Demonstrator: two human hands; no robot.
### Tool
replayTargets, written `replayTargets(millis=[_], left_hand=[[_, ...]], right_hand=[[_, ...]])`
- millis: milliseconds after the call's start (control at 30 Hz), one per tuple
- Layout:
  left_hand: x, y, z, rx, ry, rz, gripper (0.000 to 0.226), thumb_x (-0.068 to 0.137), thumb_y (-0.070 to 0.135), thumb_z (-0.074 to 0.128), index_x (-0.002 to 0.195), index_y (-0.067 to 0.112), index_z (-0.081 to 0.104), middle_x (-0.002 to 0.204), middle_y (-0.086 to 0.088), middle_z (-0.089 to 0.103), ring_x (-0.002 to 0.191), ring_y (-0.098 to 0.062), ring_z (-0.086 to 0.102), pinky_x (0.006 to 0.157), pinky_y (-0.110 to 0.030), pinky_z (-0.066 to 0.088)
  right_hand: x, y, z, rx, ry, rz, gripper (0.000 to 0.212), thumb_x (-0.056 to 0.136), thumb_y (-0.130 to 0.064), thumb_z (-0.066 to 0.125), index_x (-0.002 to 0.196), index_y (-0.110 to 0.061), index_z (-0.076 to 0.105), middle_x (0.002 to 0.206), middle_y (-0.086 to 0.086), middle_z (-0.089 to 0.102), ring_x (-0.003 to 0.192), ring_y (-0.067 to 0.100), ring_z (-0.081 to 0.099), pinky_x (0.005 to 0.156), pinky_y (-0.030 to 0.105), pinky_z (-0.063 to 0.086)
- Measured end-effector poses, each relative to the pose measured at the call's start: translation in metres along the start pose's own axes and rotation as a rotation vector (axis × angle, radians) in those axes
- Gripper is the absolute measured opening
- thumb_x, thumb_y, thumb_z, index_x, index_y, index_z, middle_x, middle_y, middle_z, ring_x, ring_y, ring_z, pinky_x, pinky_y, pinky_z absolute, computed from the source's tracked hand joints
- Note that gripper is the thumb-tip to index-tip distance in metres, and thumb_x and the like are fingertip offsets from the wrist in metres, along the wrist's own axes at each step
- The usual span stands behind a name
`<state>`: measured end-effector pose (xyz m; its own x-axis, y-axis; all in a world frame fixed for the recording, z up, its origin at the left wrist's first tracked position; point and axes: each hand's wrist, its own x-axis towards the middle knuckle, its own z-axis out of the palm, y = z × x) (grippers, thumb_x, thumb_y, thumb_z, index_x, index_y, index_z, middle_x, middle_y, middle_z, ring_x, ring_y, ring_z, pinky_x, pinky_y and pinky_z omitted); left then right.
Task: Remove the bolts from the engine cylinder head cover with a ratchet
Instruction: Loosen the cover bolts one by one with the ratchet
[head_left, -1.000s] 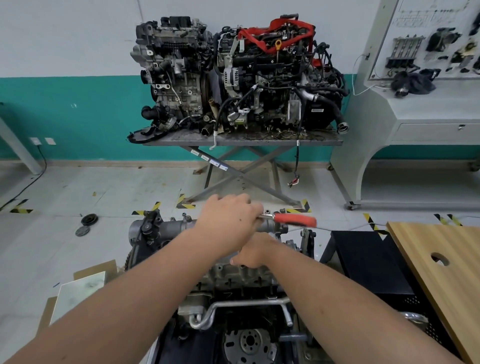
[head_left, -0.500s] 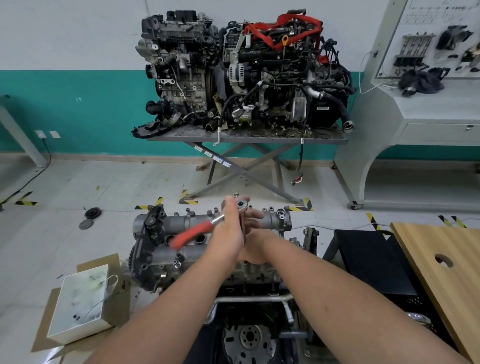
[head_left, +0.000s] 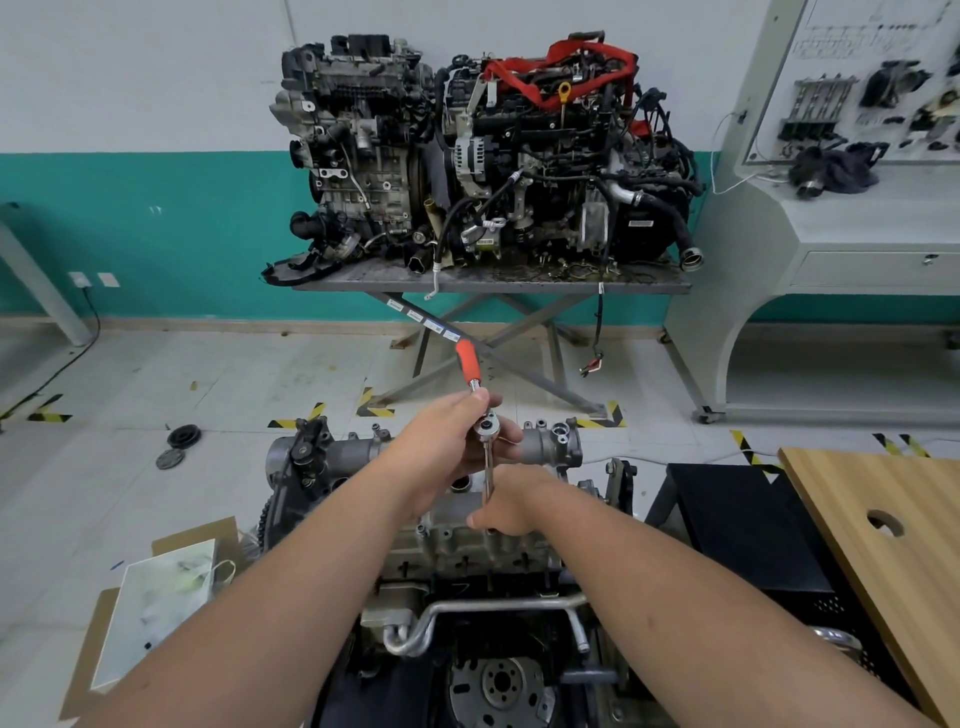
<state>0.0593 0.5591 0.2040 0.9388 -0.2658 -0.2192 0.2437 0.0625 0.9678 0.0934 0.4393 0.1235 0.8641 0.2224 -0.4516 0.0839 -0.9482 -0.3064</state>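
A grey engine with its cylinder head cover (head_left: 447, 525) stands right in front of me. A ratchet (head_left: 487, 431) with a red handle (head_left: 467, 359) sits on a long extension bar (head_left: 487, 480) that goes down into the cover. My left hand (head_left: 447, 441) grips the ratchet at its head, with the handle pointing away from me. Lower down, my right hand (head_left: 511, 506) holds the extension bar where it meets the cover. The bolt under the socket is hidden by my right hand.
Two engines (head_left: 483, 150) sit on a metal stand (head_left: 493, 283) at the far wall. A wooden table (head_left: 883, 545) and a black crate (head_left: 748, 525) are on the right. A cardboard box (head_left: 156, 613) lies on the floor at left, with round parts (head_left: 183, 435) beyond it.
The red handle has swung from pointing right, through left, to pointing away from me. My left hand stayed on the ratchet head and my right hand on the extension bar.
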Motion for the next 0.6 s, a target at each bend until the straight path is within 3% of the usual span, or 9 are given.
replayTargets(millis=[200, 300, 400, 467, 533, 600], left_hand=[[0.003, 0.013, 0.002, 0.270, 0.023, -0.015, 0.021, 0.106, 0.024, 0.036, 0.112, 0.016, 0.054, 0.076, -0.003, 0.072, 0.073, -0.022, 0.071, 0.096, -0.053, 0.052], [0.006, 0.019, 0.010, 0.595, 0.009, 0.021, 0.021, 0.102, 0.025, 0.039, 0.102, 0.019, 0.058, 0.069, 0.000, 0.072, 0.066, -0.020, 0.071, 0.081, -0.043, 0.057], [0.004, 0.019, 0.017, 1.051, 0.006, 0.205, 0.031, 0.100, 0.043, 0.048, 0.081, 0.020, 0.055, 0.066, -0.001, 0.068, 0.054, -0.012, 0.059, 0.052, -0.029, 0.045], [0.003, 0.011, 0.018, 1.248, 0.054, 0.390, 0.044, 0.094, 0.056, 0.052, 0.065, 0.024, 0.045, 0.066, 0.003, 0.054, 0.060, -0.017, 0.052, 0.054, -0.032, 0.040], [0.003, 0.000, 0.017, 1.302, 0.122, 0.543, 0.046, 0.084, 0.063, 0.050, 0.060, 0.025, 0.038, 0.070, 0.006, 0.045, 0.066, -0.019, 0.048, 0.058, -0.035, 0.039], [0.006, -0.009, 0.014, 1.256, 0.233, 0.659, 0.043, 0.081, 0.059, 0.054, 0.063, 0.020, 0.047, 0.077, 0.004, 0.047, 0.071, -0.021, 0.048, 0.061, -0.036, 0.040]], right_hand=[[-0.001, 0.002, -0.001, -0.014, -0.017, -0.038, 0.041, 0.088, -0.043, 0.068, 0.116, -0.014, 0.064, 0.115, 0.007, 0.066, 0.111, 0.031, 0.061, 0.085, 0.038, 0.048], [-0.005, 0.006, 0.002, -0.046, 0.000, -0.093, 0.049, 0.090, -0.049, 0.062, 0.123, -0.013, 0.057, 0.114, 0.006, 0.061, 0.110, 0.028, 0.058, 0.082, 0.035, 0.045], [-0.004, 0.009, 0.006, -0.022, -0.014, -0.103, 0.038, 0.089, -0.047, 0.063, 0.106, -0.013, 0.065, 0.099, 0.001, 0.063, 0.096, 0.025, 0.061, 0.076, 0.033, 0.046], [-0.003, 0.008, 0.005, -0.029, 0.002, -0.125, 0.035, 0.089, -0.045, 0.063, 0.105, -0.013, 0.064, 0.102, 0.002, 0.065, 0.095, 0.025, 0.061, 0.077, 0.034, 0.047], [-0.002, 0.006, 0.003, -0.075, 0.019, -0.167, 0.036, 0.090, -0.041, 0.060, 0.112, -0.013, 0.063, 0.108, 0.003, 0.066, 0.096, 0.024, 0.062, 0.082, 0.038, 0.051], [-0.003, -0.001, 0.005, -0.092, -0.020, -0.172, 0.028, 0.092, -0.036, 0.056, 0.100, -0.012, 0.067, 0.093, 0.002, 0.071, 0.081, 0.020, 0.067, 0.077, 0.040, 0.056]])
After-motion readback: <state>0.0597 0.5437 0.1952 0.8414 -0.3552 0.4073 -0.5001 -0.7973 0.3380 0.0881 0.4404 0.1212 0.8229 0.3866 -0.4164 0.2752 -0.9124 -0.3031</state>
